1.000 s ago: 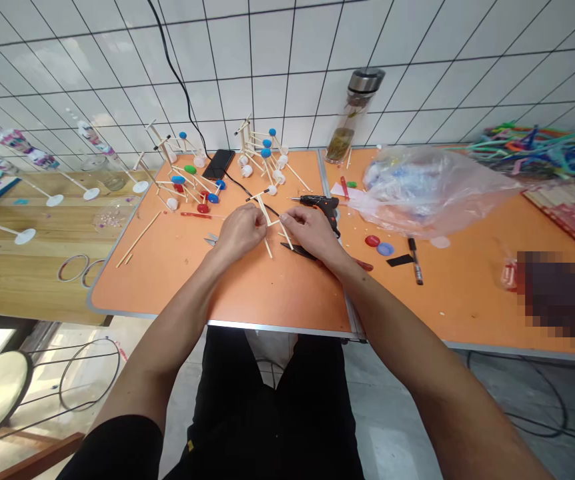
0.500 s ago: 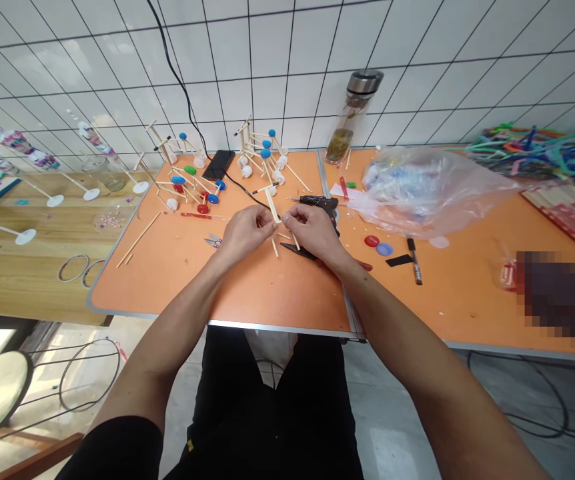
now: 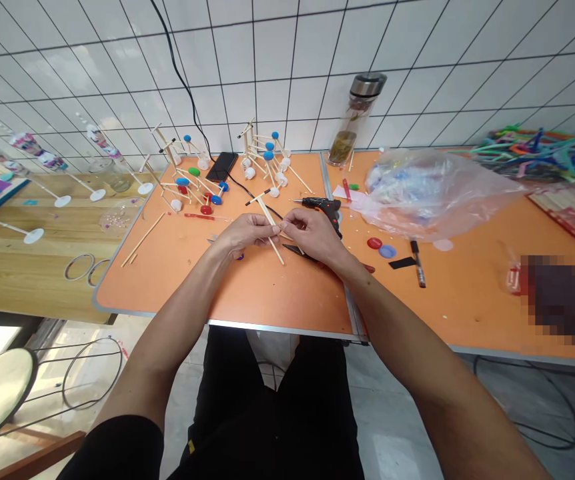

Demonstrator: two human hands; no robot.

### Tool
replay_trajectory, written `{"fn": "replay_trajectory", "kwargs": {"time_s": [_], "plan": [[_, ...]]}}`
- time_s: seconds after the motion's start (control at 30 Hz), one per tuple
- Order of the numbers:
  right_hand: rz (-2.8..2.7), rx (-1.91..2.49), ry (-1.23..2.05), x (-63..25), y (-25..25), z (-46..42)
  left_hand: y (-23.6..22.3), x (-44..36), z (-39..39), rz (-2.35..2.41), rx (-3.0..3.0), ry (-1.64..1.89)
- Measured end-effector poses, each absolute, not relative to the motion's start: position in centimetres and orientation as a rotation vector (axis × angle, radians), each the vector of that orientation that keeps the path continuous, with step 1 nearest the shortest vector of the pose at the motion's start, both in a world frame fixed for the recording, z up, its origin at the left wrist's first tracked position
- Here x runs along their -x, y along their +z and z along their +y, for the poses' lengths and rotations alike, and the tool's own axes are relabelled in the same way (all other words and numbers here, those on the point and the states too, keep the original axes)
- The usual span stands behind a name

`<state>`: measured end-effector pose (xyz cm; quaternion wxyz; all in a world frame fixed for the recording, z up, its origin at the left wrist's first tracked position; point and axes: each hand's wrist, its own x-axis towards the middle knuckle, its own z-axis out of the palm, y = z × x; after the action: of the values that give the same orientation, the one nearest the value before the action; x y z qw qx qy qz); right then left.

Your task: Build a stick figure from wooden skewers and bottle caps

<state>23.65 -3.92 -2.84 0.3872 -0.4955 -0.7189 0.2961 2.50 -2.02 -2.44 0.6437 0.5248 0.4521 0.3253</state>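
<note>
My left hand (image 3: 245,232) and my right hand (image 3: 312,233) meet over the middle of the orange table (image 3: 247,293). Both pinch a small frame of thin wooden sticks (image 3: 272,233) between their fingertips, held just above the tabletop. A black hot glue gun (image 3: 323,205) lies just beyond my right hand, and black scissors with red handles (image 3: 300,252) lie under it. Several finished stick figures with blue, red and green caps (image 3: 192,183) stand at the far left of the table.
A black phone (image 3: 221,166) and a cable lie near the wall. A glass bottle (image 3: 352,120), a clear plastic bag (image 3: 427,190), loose bottle caps (image 3: 380,247) and a marker (image 3: 417,261) are to the right. Pipe cleaners (image 3: 542,150) are piled far right. A wooden table (image 3: 22,267) stands left.
The stick frame has been turned and lowered between my fingers. My hands have closed in on each other slightly, and the view has shifted a little.
</note>
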Motion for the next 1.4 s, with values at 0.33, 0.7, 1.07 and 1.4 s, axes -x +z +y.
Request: {"fn": "replay_trajectory", "kwargs": {"time_s": [0.33, 0.7, 1.07, 1.4], "plan": [[-1.408, 1.239, 0.716, -25.0, -3.4, -2.8, -1.4, -1.8, -1.3, 1.013, -0.943, 1.001], [-1.162, 1.068, 1.195, -24.3, -3.3, -3.1, -1.0, -2.1, -1.0, 0.972, -0.783, 1.18], [-1.167, 1.078, 1.253, -24.2, -2.3, -4.2, -0.6, -2.4, -1.3, 1.009, -0.791, 1.192], [-1.143, 1.05, 1.245, -23.9, -2.7, -4.0, -0.3, -2.7, -1.5, 1.004, -0.798, 1.193]]}}
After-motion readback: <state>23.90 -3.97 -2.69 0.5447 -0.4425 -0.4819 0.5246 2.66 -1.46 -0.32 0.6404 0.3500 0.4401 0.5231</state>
